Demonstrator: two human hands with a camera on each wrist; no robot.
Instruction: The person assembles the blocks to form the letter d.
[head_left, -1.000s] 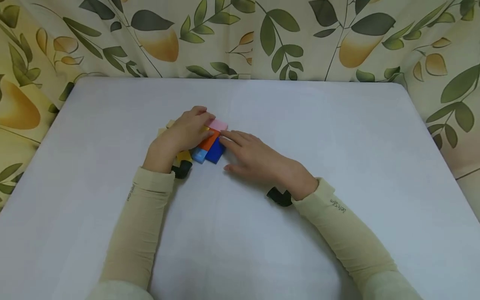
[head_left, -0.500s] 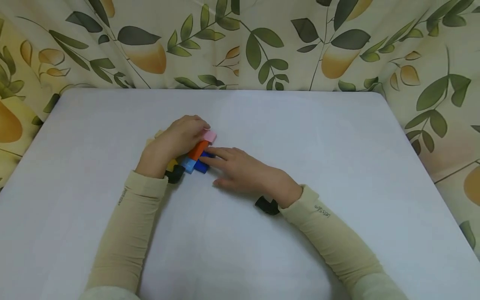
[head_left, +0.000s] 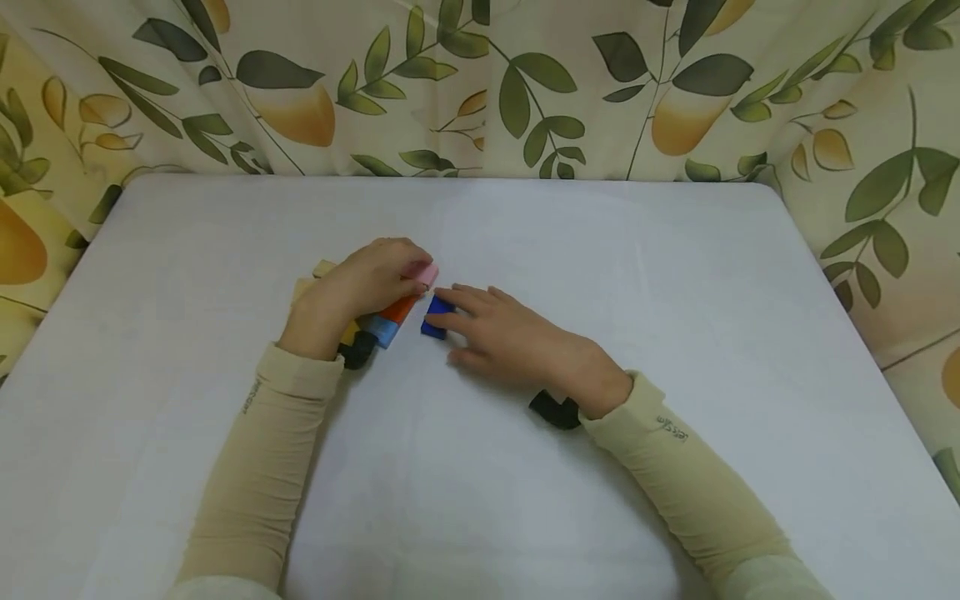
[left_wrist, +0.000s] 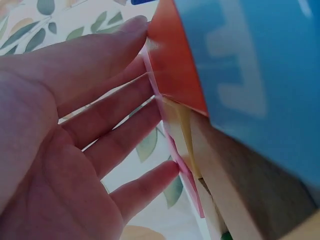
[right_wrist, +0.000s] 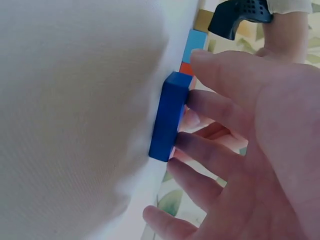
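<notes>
One blue block (right_wrist: 170,117), right-sleeve lettering (head_left: 671,429) perhaps "LetsSlim"

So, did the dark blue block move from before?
Yes. Judged against the far corners of the table in the head view, the dark blue block has moved to the person's right, away from the orange block.

Glossy light-blue block (left_wrist: 285,95), smooth dark-blue block (right_wrist: 167,120), matt cloth-like white tabletop (head_left: 480,467).
</notes>
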